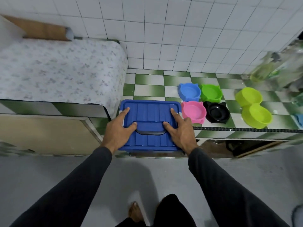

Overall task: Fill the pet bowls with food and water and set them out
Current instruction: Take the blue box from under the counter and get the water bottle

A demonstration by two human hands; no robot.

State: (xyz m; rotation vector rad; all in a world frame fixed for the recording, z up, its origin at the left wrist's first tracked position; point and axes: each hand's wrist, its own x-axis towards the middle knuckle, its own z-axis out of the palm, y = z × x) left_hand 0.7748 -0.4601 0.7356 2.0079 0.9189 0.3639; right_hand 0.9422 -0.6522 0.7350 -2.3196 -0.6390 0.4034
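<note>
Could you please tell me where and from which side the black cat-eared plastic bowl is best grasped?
Pinch the black cat-eared plastic bowl by its near right rim, from above: it sits upright and open, with the pink cat-eared bowl close on its left and the green one behind.

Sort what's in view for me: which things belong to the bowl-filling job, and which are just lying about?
Job:
blue lidded bin, both hands on its lid: left hand, right hand
blue bowl
green bowl
pink bowl
black bowl
yellow-green double bowl

Lying about:
floral cloth
cardboard roll
</note>
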